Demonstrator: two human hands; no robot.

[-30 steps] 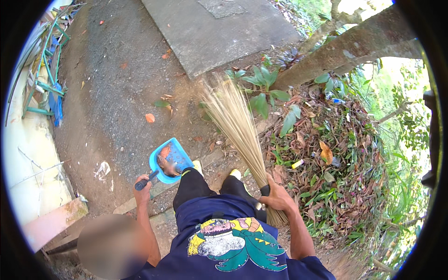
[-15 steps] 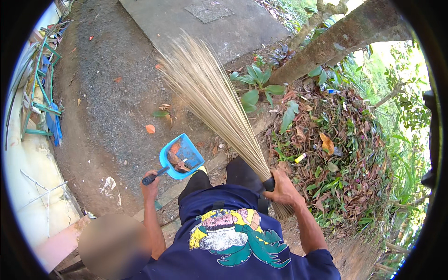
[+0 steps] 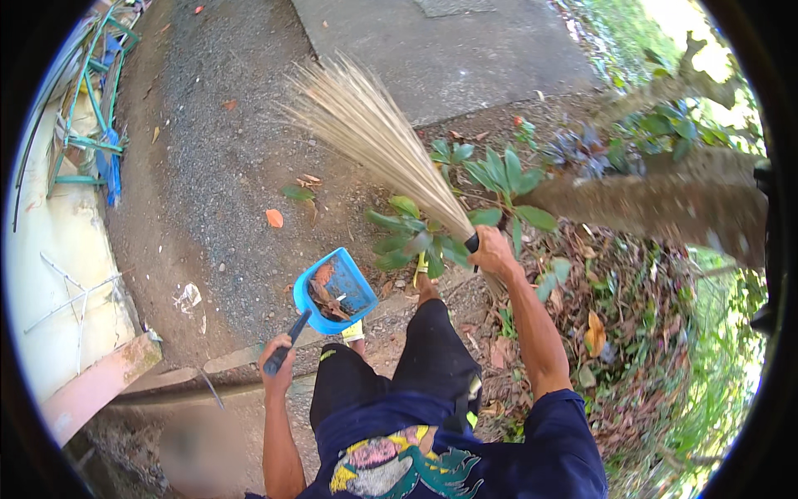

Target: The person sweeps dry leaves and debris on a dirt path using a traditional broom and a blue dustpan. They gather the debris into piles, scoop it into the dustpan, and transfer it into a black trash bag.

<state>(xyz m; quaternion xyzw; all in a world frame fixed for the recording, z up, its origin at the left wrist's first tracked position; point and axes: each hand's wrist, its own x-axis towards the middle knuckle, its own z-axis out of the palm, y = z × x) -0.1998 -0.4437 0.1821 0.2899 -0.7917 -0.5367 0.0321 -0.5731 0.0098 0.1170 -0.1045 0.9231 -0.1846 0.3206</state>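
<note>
My left hand [image 3: 278, 366] is wrapped round the black handle of a blue dustpan [image 3: 365, 309], held in front of my legs. Brown dry leaves [image 3: 327, 295] and a small pale scrap lie in the pan. My right hand [image 3: 494, 252] grips a stick broom [image 3: 391, 158] at its dark binding. The broom's long, thin bristles fan out up and to the left, over the ground. Beyond the dustpan an orange leaf [image 3: 274, 218] and a green leaf [image 3: 298, 192] lie on the gravel.
A heap of dry leaves [image 3: 623, 349] spreads on the right beneath a tree trunk [image 3: 657, 208]. Green plants [image 3: 507, 179] grow beside the broom. A concrete slab [image 3: 465, 58] lies ahead. Along the left wall [image 3: 62, 274] leans a green frame [image 3: 91, 108] with blue cloth.
My view has shifted, and my legs now show further forward, stepping. The broom and my right hand sit farther from my body; the dustpan stays in my left hand with the leaves inside.
</note>
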